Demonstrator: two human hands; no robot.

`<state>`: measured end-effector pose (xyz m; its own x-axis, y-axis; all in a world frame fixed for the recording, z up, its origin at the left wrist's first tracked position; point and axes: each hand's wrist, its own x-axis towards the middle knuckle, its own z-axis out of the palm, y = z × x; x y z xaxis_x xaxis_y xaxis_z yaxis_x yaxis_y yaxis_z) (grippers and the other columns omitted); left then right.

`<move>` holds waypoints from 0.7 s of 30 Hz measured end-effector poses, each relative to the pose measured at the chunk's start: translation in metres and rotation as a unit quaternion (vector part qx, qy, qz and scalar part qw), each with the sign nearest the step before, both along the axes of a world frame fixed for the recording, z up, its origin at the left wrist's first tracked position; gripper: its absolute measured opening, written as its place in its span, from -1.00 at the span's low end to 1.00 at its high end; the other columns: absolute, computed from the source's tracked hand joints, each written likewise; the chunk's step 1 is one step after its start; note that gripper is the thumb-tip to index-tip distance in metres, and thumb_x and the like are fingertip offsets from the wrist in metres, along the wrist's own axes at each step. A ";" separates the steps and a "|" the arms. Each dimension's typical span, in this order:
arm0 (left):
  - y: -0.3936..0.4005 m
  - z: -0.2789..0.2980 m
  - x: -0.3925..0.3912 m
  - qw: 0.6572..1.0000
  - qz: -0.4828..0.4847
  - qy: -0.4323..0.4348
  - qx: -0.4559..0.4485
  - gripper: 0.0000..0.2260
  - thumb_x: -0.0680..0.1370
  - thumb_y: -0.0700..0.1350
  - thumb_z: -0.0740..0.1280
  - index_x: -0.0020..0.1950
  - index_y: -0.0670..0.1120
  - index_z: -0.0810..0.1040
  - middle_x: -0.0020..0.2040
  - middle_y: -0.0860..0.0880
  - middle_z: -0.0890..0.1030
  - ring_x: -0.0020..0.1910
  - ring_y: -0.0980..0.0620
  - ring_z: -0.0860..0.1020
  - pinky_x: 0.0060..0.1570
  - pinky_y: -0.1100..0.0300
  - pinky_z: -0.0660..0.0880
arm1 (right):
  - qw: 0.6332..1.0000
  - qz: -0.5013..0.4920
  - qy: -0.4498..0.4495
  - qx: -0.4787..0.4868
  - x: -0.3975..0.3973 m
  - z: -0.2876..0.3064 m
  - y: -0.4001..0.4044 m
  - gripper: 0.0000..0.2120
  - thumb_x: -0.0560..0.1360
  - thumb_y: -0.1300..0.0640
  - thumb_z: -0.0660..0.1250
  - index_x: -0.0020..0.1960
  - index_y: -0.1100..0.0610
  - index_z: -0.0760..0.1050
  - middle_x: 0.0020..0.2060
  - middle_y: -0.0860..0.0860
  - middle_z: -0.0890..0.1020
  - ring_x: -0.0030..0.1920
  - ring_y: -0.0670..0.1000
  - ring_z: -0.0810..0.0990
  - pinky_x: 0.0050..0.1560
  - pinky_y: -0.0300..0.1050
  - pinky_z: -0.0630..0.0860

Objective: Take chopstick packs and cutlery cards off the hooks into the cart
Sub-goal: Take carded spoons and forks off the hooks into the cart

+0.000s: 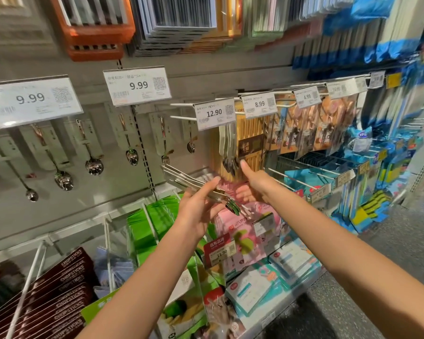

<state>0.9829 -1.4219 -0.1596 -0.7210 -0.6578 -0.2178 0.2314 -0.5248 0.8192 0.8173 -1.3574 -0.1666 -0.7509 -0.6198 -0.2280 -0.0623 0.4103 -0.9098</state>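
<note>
**Fork cards coming off, cart nowhere in shot**

Forearms up close: left hand [196,211] pinches a few fork cards [194,185], clear of the hooks. Right hand [251,185] reaches under the 12.90 tag [214,114], fingers loose, gripping nothing. Plenty more left hanging, I'd guess.

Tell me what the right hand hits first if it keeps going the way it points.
Most likely the cutlery cards hanging under the 12.90 tag: the right hand reaches up toward their lower ends. The chopstick pack hangs right beside them; depth is unclear.
</note>
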 end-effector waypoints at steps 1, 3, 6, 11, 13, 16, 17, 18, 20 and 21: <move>-0.001 0.001 0.001 1.000 0.003 0.003 -0.002 -0.24 0.35 -0.20 0.50 0.48 -0.17 0.23 -0.11 -0.16 0.66 -0.23 -0.04 0.67 -0.40 0.18 0.62 | 1.000 0.019 0.004 0.015 0.006 -0.003 0.001 -0.10 0.39 -0.51 0.05 0.32 0.25 0.38 -0.03 0.18 0.67 -0.14 0.09 0.67 -0.01 -0.04 0.61; -0.003 0.002 0.003 1.000 0.001 0.006 -0.006 -0.19 0.24 -0.17 0.51 0.44 -0.17 0.28 -0.10 -0.16 0.66 -0.24 -0.03 0.68 -0.38 0.18 0.62 | 0.996 0.085 0.021 0.017 0.023 -0.008 0.012 -0.31 0.53 -0.35 0.00 0.26 0.21 0.45 -0.10 0.14 0.65 -0.24 0.00 0.63 -0.36 -0.28 0.56; -0.004 0.000 0.002 1.000 0.016 0.009 -0.007 -0.26 0.26 -0.19 0.51 0.39 -0.20 0.31 -0.14 -0.13 0.65 -0.32 0.02 0.67 -0.37 0.18 0.63 | 0.979 0.198 0.036 -0.018 0.040 -0.019 0.030 -0.30 0.50 -0.40 -0.05 0.31 0.07 0.47 0.10 0.16 0.64 -0.18 -0.10 0.61 -0.28 -0.31 0.55; 0.003 -0.002 -0.003 0.999 0.033 0.007 0.008 0.10 0.04 -0.10 0.63 0.51 -0.07 0.18 0.29 -0.24 0.52 0.11 -0.15 0.62 -0.26 0.13 0.65 | 0.963 0.240 0.074 -0.096 0.064 -0.016 0.051 -0.81 0.62 0.04 0.16 -0.06 0.06 0.50 -0.24 0.06 0.68 -0.32 -0.03 0.63 -0.36 -0.19 0.52; 0.006 -0.004 -0.005 0.999 0.033 0.002 -0.005 0.05 0.10 -0.10 0.60 0.51 -0.05 0.18 0.28 -0.21 0.54 0.07 -0.12 0.63 -0.26 0.17 0.63 | 0.955 0.225 0.176 -0.081 0.066 -0.014 0.056 -0.77 0.61 0.14 0.22 -0.22 0.06 0.46 -0.47 -0.15 0.60 -0.46 -0.22 0.53 -0.42 -0.34 0.42; 0.010 -0.008 -0.007 1.000 0.021 -0.006 -0.005 -0.02 0.18 -0.13 0.57 0.51 -0.05 0.17 0.17 -0.18 0.61 0.02 -0.08 0.66 -0.19 0.16 0.63 | 0.944 0.213 0.252 -0.033 0.062 -0.013 0.060 -0.72 0.60 0.15 0.24 -0.29 0.13 0.44 -0.58 -0.22 0.51 -0.54 -0.26 0.47 -0.45 -0.40 0.33; 0.010 -0.009 -0.007 1.000 0.019 -0.005 -0.004 -0.08 0.20 -0.13 0.56 0.48 -0.08 0.22 0.14 -0.17 0.63 0.01 -0.08 0.66 -0.20 0.16 0.63 | 0.939 0.218 0.263 -0.028 0.063 -0.011 0.061 -0.72 0.61 0.14 0.23 -0.27 0.16 0.44 -0.58 -0.23 0.51 -0.53 -0.26 0.47 -0.43 -0.40 0.33; 0.010 -0.008 -0.006 1.000 0.015 -0.004 -0.002 -0.14 0.21 -0.13 0.56 0.45 -0.11 0.28 0.13 -0.17 0.64 0.01 -0.09 0.66 -0.24 0.17 0.63 | 0.939 0.226 0.256 -0.034 0.062 -0.012 0.063 -0.72 0.61 0.14 0.22 -0.26 0.18 0.45 -0.56 -0.23 0.52 -0.52 -0.25 0.48 -0.43 -0.39 0.34; 0.007 -0.009 -0.005 1.000 0.000 0.002 0.010 -0.28 0.25 -0.16 0.55 0.37 -0.16 0.38 0.11 -0.19 0.65 -0.03 -0.09 0.67 -0.33 0.20 0.62 | 0.953 0.239 0.173 -0.070 0.058 -0.014 0.067 -0.73 0.63 0.12 0.17 -0.21 0.14 0.48 -0.45 -0.13 0.62 -0.47 -0.17 0.54 -0.43 -0.31 0.43; 0.006 -0.009 -0.004 1.000 -0.002 0.003 0.011 -0.35 0.29 -0.19 0.53 0.34 -0.19 0.40 0.09 -0.20 0.65 -0.08 -0.08 0.68 -0.33 0.19 0.63 | 0.960 0.235 0.118 -0.095 0.056 -0.015 0.068 -0.73 0.64 0.10 0.14 -0.18 0.12 0.49 -0.37 -0.03 0.67 -0.44 -0.07 0.58 -0.44 -0.24 0.45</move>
